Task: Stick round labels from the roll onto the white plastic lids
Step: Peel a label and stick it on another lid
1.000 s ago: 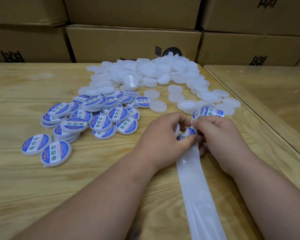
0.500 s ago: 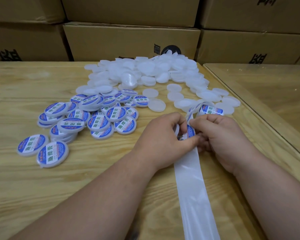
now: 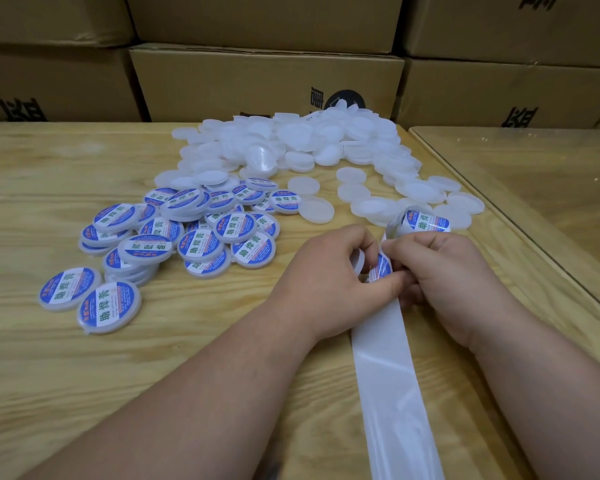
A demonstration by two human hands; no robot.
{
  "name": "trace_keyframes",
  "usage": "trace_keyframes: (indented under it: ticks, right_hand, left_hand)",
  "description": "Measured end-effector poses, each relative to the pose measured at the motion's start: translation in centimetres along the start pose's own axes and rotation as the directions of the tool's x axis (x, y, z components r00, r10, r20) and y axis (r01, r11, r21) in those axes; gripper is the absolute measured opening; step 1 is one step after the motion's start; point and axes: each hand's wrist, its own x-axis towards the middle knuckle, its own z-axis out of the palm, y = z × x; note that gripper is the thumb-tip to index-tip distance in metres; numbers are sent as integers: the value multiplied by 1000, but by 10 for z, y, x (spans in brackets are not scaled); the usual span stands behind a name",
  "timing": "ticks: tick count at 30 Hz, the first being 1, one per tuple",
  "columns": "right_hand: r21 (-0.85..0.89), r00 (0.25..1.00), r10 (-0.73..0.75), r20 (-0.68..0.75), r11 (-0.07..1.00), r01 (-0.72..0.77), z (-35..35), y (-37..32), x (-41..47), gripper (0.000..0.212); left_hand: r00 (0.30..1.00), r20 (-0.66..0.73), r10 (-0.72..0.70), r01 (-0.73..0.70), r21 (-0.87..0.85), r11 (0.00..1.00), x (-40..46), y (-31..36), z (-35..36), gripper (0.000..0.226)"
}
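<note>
Sticking is the step in hand in the head view: a white lid [image 3: 357, 263] is gripped by the left hand [image 3: 329, 282], while a round label [image 3: 380, 268] is pinched by the right hand [image 3: 444, 275] over the backing strip [image 3: 385, 358], near the roll [image 3: 425, 221]. Next, the label probably must be centred and pressed flat. About twenty-five labelled lids [image 3: 201, 237] are counted; the blank lids [image 3: 291, 140] are too many to count.

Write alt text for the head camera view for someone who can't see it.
Two hands meet over a wooden table: the left hand holds a white lid while the right hand pinches a round label at it. Labelled lids lie left, blank lids behind.
</note>
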Motion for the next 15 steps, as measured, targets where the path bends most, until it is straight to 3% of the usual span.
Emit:
trace_keyframes:
  ticks: [9, 15]
  right_hand:
    - [-25, 1000, 3, 4, 1000, -3, 2, -1, 1, 34]
    - [-15, 1000, 26, -6, 1000, -26, 1, 1, 2, 28]
  left_hand:
    - [999, 10, 46, -46, -13, 999, -1, 0, 0, 29]
    - [996, 87, 35, -29, -67, 997, 0, -1, -6, 26]
